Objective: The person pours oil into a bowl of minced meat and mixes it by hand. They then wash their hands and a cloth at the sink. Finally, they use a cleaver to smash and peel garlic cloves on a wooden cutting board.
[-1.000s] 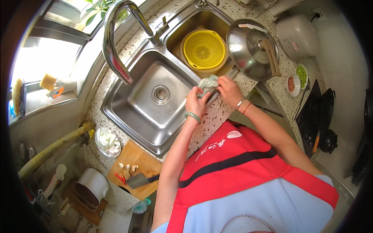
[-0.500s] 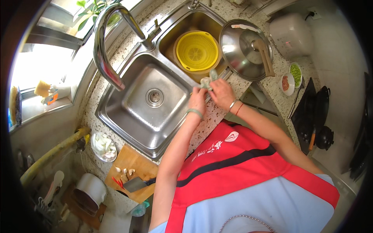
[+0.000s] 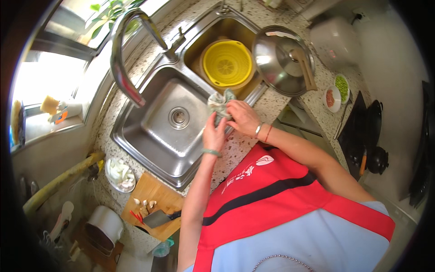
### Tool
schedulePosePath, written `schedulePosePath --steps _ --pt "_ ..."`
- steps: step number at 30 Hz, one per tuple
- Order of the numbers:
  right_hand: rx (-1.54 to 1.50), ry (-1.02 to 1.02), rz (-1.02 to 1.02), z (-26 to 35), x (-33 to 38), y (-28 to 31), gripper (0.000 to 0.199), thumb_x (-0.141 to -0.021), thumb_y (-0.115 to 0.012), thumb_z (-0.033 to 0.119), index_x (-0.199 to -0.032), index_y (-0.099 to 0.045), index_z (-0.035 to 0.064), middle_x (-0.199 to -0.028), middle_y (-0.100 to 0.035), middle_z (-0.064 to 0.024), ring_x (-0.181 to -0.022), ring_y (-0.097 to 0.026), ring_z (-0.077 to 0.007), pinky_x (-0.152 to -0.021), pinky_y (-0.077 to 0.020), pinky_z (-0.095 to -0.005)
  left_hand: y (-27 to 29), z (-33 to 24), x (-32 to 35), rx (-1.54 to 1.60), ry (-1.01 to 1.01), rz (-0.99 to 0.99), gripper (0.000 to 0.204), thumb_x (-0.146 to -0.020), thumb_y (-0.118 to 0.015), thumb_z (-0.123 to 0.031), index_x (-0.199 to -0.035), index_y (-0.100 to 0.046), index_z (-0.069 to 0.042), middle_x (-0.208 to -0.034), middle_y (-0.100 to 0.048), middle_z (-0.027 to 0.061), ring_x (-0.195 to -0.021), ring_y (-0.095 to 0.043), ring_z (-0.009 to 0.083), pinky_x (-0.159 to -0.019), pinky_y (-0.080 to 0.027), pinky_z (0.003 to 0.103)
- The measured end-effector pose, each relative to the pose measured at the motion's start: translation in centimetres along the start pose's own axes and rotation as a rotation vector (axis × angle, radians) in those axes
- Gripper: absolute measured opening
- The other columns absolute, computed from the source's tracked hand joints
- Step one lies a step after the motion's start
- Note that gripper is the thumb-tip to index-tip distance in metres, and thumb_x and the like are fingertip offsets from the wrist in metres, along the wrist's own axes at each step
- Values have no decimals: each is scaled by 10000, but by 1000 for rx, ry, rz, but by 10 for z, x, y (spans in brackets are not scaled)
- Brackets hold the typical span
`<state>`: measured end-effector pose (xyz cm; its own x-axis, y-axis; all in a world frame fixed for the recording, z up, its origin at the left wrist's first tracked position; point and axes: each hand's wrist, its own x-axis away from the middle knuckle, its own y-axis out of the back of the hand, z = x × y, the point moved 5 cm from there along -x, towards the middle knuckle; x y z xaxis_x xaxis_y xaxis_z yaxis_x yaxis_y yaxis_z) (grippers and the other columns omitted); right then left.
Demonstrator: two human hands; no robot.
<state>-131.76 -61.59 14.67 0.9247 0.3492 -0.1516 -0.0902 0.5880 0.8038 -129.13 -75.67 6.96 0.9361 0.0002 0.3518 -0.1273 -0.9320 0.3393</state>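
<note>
A crumpled greenish-white cloth [image 3: 218, 102] is bunched between my two hands, above the near edge of the double steel sink [image 3: 156, 131]. My left hand [image 3: 214, 134] pinches its lower part with the fingers pointing up. From the right, my right hand [image 3: 243, 119] closes round its other side; some of these fingers are hidden in the folds. Behind the cloth, a yellow colander [image 3: 228, 63] sits in a larger bowl in the right basin. The left basin lies just left of my hands, with its drain showing.
A wok lid [image 3: 283, 61] rests beside the right basin. Two small bowls, one of green pieces [image 3: 342, 86] and one of pinkish meat [image 3: 331, 97], stand further right. At lower left are a plate of white slices [image 3: 118, 174] and a cutting board [image 3: 170, 197] bearing a cleaver [image 3: 156, 219], garlic and red chillies.
Both hands have moved left with the cloth, from beside the right basin toward the divider. More of the cloth now shows, spread above the fingers.
</note>
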Motion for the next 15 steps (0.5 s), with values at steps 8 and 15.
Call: schedulePosePath --steps 8,15 --pt "-182 -282 48 -42 -22 -35 148 -755 -648 25 -850 -538 -5 -998 -503 -156 -966 -531 -353 -813 -455 -394 -32 26 -43 186 263 -23 396 -899 -615 -296 -1127 -640 26 -1025 -674 215 -966 -655 283 -854 -476 340" --pt "-273 -167 -105 -55 -118 -66 138 -767 -646 59 -842 -547 -1 -933 -500 -145 -842 -542 -348 -739 -461 -397 19 10 -127 331 187 -291 364 -892 -638 -270 -1115 -654 17 -978 -709 144 -880 -628 121 -800 -478 299"
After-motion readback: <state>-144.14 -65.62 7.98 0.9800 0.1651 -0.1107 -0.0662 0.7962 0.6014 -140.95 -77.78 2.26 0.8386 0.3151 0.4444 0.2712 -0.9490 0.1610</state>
